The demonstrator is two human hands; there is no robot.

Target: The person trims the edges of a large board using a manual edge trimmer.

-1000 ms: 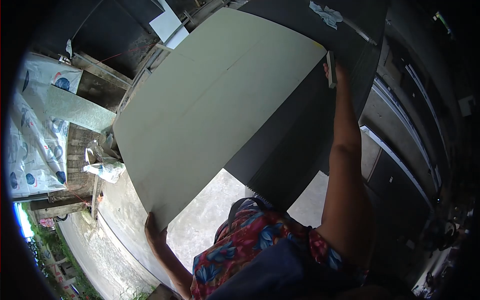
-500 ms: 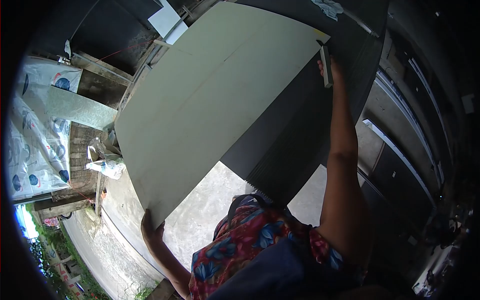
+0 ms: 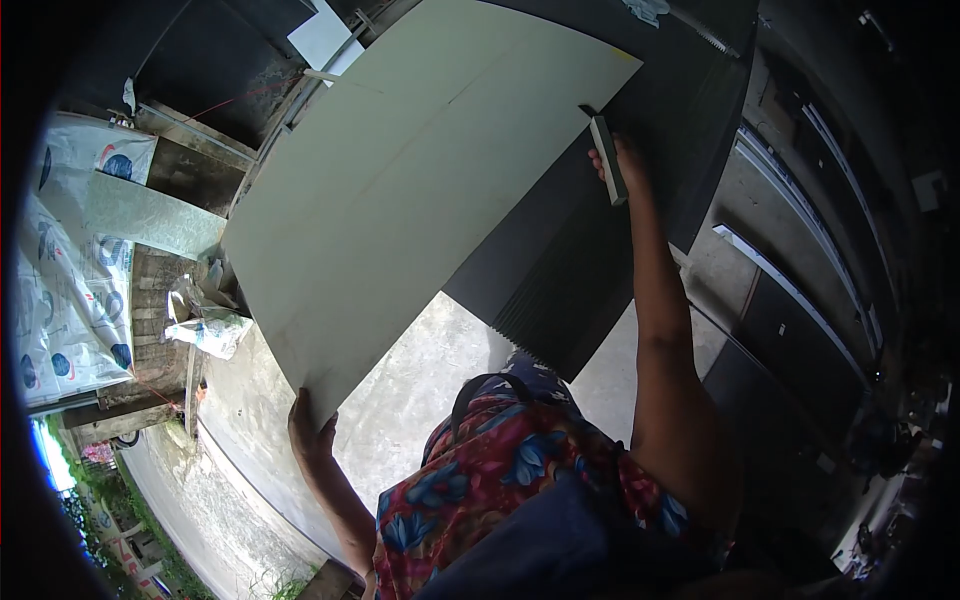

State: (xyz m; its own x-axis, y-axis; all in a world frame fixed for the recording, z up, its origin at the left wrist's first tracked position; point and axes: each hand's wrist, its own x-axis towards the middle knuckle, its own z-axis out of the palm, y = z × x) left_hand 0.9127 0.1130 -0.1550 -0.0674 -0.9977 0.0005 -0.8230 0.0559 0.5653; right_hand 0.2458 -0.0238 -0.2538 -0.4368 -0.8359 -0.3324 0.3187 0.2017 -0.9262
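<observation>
A large pale grey-green sheet (image 3: pixel 400 190) lies over a dark ribbed sheet (image 3: pixel 580 270). My left hand (image 3: pixel 312 428) grips the pale sheet's near left corner, thumb on one side and fingers on the other. In my right hand (image 3: pixel 622 165) is a long narrow block tool (image 3: pixel 608 160), its far end by the pale sheet's right edge. The fingers are wrapped round it, above the dark sheet.
Printed plastic sheeting (image 3: pixel 75 270) hangs at the left, beside a grey board (image 3: pixel 155 212). A crumpled plastic bag (image 3: pixel 210 325) lies near it. Long metal strips (image 3: pixel 795 275) and dark panels are on the right. A pale rag (image 3: pixel 647 10) is at the top.
My right hand has come nearer along the sheet's right edge with the block tool. My left hand still holds the corner, and the view has shifted slightly.
</observation>
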